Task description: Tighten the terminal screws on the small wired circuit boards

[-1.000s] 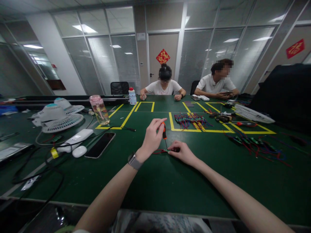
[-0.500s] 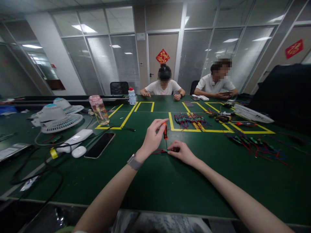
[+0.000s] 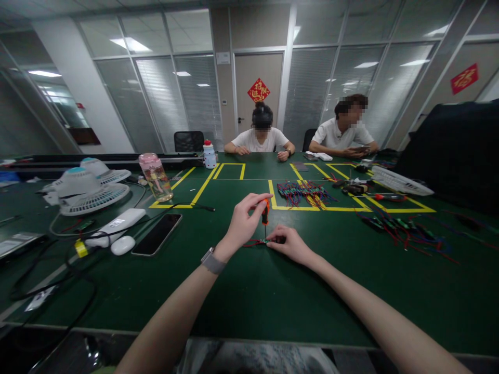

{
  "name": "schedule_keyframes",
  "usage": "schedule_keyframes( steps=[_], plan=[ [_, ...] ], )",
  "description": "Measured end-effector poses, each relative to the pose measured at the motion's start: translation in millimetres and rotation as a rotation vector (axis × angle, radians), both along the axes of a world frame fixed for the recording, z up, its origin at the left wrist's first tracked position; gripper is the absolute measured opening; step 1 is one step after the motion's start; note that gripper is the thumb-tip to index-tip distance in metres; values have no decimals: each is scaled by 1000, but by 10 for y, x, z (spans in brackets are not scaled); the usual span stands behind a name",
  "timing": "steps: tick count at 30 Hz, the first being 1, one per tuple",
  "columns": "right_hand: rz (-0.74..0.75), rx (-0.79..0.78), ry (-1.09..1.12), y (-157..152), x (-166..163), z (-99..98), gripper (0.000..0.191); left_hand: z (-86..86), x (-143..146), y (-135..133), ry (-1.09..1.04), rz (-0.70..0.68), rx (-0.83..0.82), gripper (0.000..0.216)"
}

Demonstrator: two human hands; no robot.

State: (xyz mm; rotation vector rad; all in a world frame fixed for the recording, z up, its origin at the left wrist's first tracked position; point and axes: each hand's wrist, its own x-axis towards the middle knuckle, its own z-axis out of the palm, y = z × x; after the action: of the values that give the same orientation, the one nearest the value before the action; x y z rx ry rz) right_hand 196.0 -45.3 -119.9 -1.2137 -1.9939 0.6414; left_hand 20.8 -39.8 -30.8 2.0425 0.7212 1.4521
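Dark green table top (image 3: 249,301) stretches before us under flat, cool light. Nearest, a smartwatch with a grey band (image 3: 213,262) circles our left wrist. Our left hand (image 3: 245,221) pinches a black-and-orange screwdriver (image 3: 265,214) by its handle, the index finger reaching over the top. Our right hand (image 3: 287,244) pinches one end of a small green circuit board (image 3: 263,241) lying on the table between our hands, with thin red wires (image 3: 251,243) trailing leftward. The steel shaft meets the board, though the exact contact is too small to make out.

Over the last second little has changed: the shaft leaned slightly and now stands almost vertical, while both pinches have held. We judge that the same spot is being worked, with straighter pressure.

Left of us lies a black-screened phone (image 3: 158,235); to the right, a loose bunch of green boards with red and blue wires (image 3: 403,228). Farther on, yellow tape (image 3: 272,197) frames a denser wired heap (image 3: 306,192). Across the table, a white-shirted co-worker (image 3: 262,139) has lowered one hand (image 3: 242,150) to the surface, before a door with a red diamond-shaped sign (image 3: 259,90).
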Motion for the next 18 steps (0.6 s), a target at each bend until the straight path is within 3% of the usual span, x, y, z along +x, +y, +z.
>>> schedule_keyframes(
  steps=[5, 10, 14, 18],
  plan=[
    [-3, 0, -4, -5, -4, 13, 12, 7, -45, 23, 37, 113, 35, 18],
    [-4, 5, -8, -1, 5, -1, 11, 22, -39, -22, 174, 187, 188, 27],
    [-1, 6, -4, 8, 11, -17, 11, 7, -14, -20, 138, 220, 281, 25],
    [-2, 5, -8, 3, 6, -9, 12, -20, -14, -1, 100, 306, 273, 16]
  ],
)
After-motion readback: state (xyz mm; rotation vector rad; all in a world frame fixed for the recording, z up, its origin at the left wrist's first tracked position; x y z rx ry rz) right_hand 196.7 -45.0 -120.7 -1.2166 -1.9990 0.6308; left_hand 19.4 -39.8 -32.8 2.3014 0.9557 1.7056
